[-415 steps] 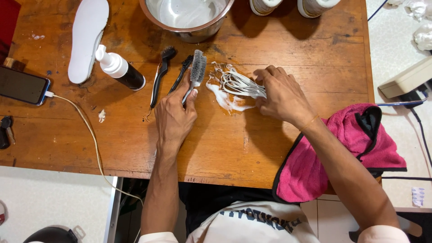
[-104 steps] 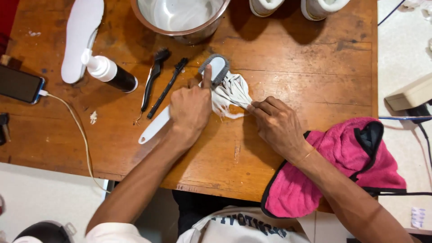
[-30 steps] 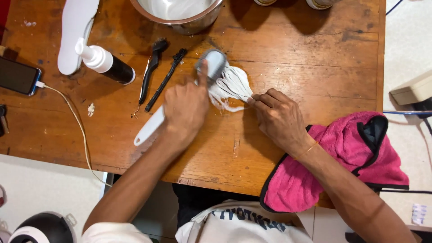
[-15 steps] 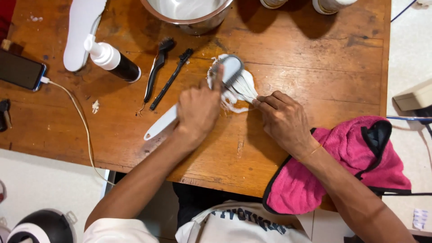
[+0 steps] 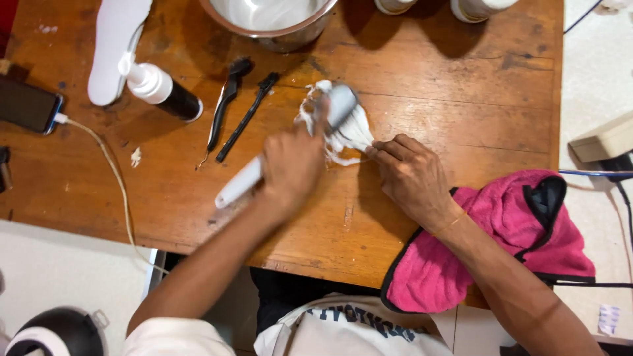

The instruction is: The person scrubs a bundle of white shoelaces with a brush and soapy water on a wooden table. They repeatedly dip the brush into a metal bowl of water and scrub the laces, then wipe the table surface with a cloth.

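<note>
- The brush (image 5: 290,151) is long and white with a pale grey head; it lies slantwise across the wooden table (image 5: 461,99), head up on the laces, handle end pointing away from the steel bowl (image 5: 277,33).
- The laces (image 5: 353,135) are a soapy white bundle, spread flat just below the bowl.

Both hands over the tabletop, near each other at centre. Left hand (image 5: 292,166) is fisted, knuckles up, closed around a handle, motion-blurred. Left forearm runs bare from lower left, angled up and right, wrist straight. Right hand (image 5: 410,177) lies palm down, fingers (image 5: 386,149) curled and pinched together, pointing toward the left hand. Right forearm comes in from lower right, bare, elbow out of frame.
</note>
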